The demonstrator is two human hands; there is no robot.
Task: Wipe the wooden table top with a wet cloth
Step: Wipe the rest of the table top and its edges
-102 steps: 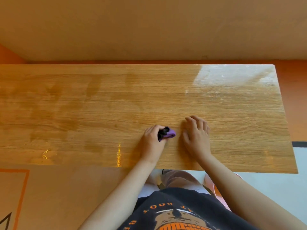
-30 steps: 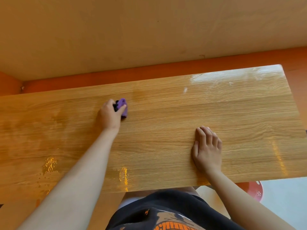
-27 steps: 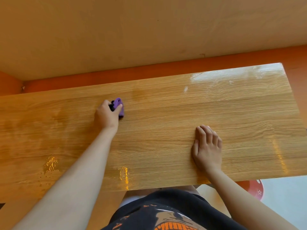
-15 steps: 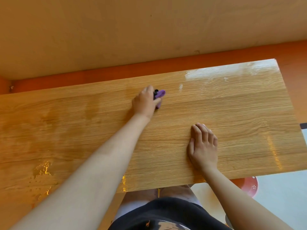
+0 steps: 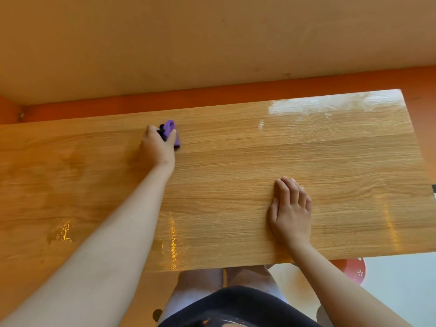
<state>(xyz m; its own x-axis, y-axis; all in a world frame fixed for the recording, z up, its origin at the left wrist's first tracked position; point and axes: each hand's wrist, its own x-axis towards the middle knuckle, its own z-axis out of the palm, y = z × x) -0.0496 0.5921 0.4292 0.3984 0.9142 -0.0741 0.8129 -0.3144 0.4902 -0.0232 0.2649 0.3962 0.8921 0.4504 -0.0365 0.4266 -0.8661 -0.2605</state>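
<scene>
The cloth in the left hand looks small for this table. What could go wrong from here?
1. The cloth is bunched up in the left hand, so each stroke likely covers a narrow strip and parts of the table top may be missed.
2. Some water drops sit near the front edge on the left; they may dry into marks or run off.
3. The right hand lies flat on the glossy wood and may leave prints.

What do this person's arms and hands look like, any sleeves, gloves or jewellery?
The left forearm and right forearm are bare, no sleeves in view. The left hand and right hand wear no gloves; no watch or bracelet shows at either wrist. A dark top with orange print shows below.
</scene>
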